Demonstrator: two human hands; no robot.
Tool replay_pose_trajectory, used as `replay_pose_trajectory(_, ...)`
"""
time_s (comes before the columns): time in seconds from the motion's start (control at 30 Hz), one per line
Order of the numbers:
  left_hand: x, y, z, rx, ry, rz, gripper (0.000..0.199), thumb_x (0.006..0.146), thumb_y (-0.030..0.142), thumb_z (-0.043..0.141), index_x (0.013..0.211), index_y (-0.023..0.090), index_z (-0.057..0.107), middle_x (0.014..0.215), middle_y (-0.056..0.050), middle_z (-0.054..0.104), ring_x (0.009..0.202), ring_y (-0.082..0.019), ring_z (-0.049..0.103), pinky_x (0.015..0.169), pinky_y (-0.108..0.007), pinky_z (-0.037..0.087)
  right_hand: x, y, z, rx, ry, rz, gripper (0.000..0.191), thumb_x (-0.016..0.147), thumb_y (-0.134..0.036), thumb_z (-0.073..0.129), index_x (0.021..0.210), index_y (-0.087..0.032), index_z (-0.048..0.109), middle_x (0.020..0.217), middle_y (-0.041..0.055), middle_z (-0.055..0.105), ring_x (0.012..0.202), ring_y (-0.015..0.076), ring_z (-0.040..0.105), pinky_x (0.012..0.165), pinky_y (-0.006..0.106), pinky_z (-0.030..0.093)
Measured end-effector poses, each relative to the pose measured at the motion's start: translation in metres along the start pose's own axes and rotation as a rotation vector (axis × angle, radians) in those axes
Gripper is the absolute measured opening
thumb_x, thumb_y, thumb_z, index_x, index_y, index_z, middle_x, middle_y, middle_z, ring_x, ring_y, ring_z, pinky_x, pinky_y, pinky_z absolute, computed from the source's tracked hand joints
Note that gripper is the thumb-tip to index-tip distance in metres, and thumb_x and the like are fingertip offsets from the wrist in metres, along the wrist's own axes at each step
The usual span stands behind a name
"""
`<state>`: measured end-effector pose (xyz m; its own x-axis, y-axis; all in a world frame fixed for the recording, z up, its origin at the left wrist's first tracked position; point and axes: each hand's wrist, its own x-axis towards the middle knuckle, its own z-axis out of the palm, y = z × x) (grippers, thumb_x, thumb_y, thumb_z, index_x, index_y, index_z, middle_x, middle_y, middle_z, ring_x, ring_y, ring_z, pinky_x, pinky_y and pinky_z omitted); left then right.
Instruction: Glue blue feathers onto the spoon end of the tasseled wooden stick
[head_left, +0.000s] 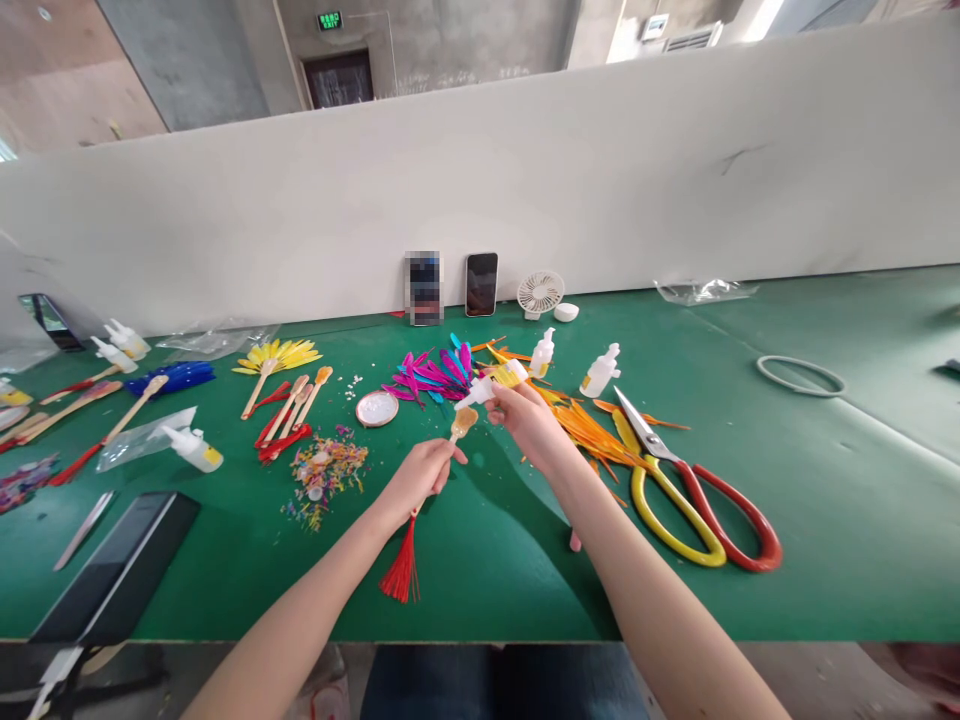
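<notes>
- Currently, right hand [517, 415] grasping a squeeze bottle [504, 376], fingers wrapped about its body; bottle tipped, nozzle low and toward the worktop's left edge.
- Left hand [420, 472] clenched on a wooden stick [464, 422], gripping the shaft below the broad, brownish head; red tassel [401, 565] hangs out on the near-edge side.
- Key relation: stick's long axis slants from the near edge up toward the far edge, leaning right; head is the far end. Bottle's axis comes across it from the right. Nozzle tip lies at the head's far-left rim; touching or just above, cannot tell.
- Nearer hand: left is next to the head along the shaft; right is just off the head's right side. Judged: the small nozzle-to-head gap governs, so both hands matter.
- Position: stick and bottle held above the middle of the worktop [847, 490], between near and far edges.
- Just beyond: purple and blue feathers [431, 378] toward the far edge; orange feathers [589, 432] right of the right hand.
- Left of the stick's head: round dish [376, 408]; nearer the near edge, colored scraps [326, 468].
- Farther right: scissors [660, 448], tips toward the far edge, handles toward the near-right corner.
</notes>
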<state>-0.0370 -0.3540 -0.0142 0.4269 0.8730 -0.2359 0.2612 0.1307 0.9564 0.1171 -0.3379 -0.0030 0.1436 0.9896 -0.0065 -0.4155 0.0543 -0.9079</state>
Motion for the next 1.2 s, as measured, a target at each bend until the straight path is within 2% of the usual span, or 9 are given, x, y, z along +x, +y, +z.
replay_pose_trajectory(0.2,0.001,0.002,0.002,-0.079,0.033,-0.08,0.028,0.08,0.032,0.036,0.065,0.015,0.051,0.033,0.008,0.035,0.029,-0.004,0.024,0.035,-0.02,0.015,0.004,0.004,-0.002,-0.019,0.038,-0.03,0.025,0.059,-0.038,0.059,0.074,-0.021,0.047,0.062,-0.0053,0.048,0.049,0.0076,0.043,0.043,0.022,0.032)
replay_pose_trajectory(0.33,-0.003,0.005,0.005,-0.145,0.054,-0.127,0.019,0.079,0.03,0.041,0.07,0.014,0.048,0.042,0.008,0.043,0.029,-0.003,0.031,0.034,-0.018,0.021,0.0,0.001,0.001,-0.084,0.043,-0.131,0.027,0.062,-0.041,0.06,0.075,-0.021,0.049,0.066,-0.0046,0.05,0.051,0.007,0.044,0.047,0.022,0.036)
replay_pose_trajectory(0.5,-0.012,0.004,0.011,-0.08,-0.07,-0.09,0.026,0.076,0.038,0.049,0.087,0.018,0.035,0.05,0.005,0.059,0.028,-0.007,0.043,0.035,-0.02,0.031,-0.001,-0.001,0.0,-0.11,0.13,-0.191,0.031,0.061,-0.041,0.063,0.078,-0.02,0.047,0.066,-0.0052,0.053,0.046,0.0055,0.042,0.045,0.022,0.036)
replay_pose_trajectory(0.67,-0.013,0.0,0.013,-0.052,-0.15,-0.1,0.025,0.075,0.038,0.05,0.075,0.019,0.034,0.062,0.001,0.063,0.033,-0.007,0.049,0.036,-0.019,0.031,0.003,0.004,-0.001,-0.142,0.165,-0.17,0.033,0.06,-0.046,0.061,0.075,-0.02,0.047,0.061,-0.0055,0.052,0.043,0.006,0.041,0.043,0.022,0.035)
replay_pose_trajectory(0.77,-0.012,-0.003,0.012,0.116,-0.109,-0.029,0.017,0.079,0.032,0.043,0.071,0.018,0.038,0.049,0.006,0.054,0.033,-0.007,0.048,0.038,-0.019,0.032,0.003,0.006,-0.001,-0.123,0.189,-0.165,0.032,0.06,-0.045,0.061,0.073,-0.02,0.047,0.061,-0.0055,0.052,0.042,0.0051,0.04,0.042,0.021,0.034)
replay_pose_trajectory(0.87,-0.014,-0.003,0.013,0.314,-0.016,0.013,0.012,0.079,0.026,0.043,0.086,0.017,0.044,0.04,0.01,0.045,0.034,-0.009,0.046,0.042,-0.02,0.036,0.002,0.005,-0.002,-0.06,0.217,-0.148,0.031,0.061,-0.045,0.061,0.073,-0.02,0.048,0.061,-0.0059,0.051,0.043,0.0045,0.041,0.043,0.02,0.034)
replay_pose_trajectory(0.97,-0.018,0.003,0.014,0.456,0.045,-0.015,0.046,0.077,0.026,0.047,0.118,0.015,0.03,0.051,0.007,0.054,0.038,-0.011,0.049,0.045,-0.021,0.037,0.002,0.003,-0.003,0.001,0.24,-0.118,0.03,0.061,-0.043,0.061,0.075,-0.02,0.048,0.062,-0.0063,0.051,0.043,0.004,0.04,0.044,0.02,0.034)
replay_pose_trajectory(1.03,-0.02,0.008,0.016,0.609,0.06,-0.012,0.056,0.078,0.026,0.047,0.127,0.015,0.021,0.058,0.004,0.06,0.047,-0.013,0.056,0.048,-0.021,0.038,0.002,0.003,-0.003,0.005,0.25,-0.1,0.028,0.061,-0.041,0.061,0.074,-0.02,0.048,0.061,-0.0068,0.051,0.043,0.0041,0.04,0.044,0.02,0.034)
replay_pose_trajectory(1.2,-0.021,0.011,0.027,1.05,0.028,0.021,0.037,0.084,0.022,0.033,0.12,0.014,0.034,0.067,-0.005,0.064,0.064,-0.022,0.063,0.053,-0.027,0.039,0.003,0.008,-0.002,-0.089,0.193,-0.044,0.022,0.066,-0.04,0.056,0.072,-0.02,0.047,0.054,-0.0075,0.047,0.044,0.0063,0.041,0.046,0.021,0.035)
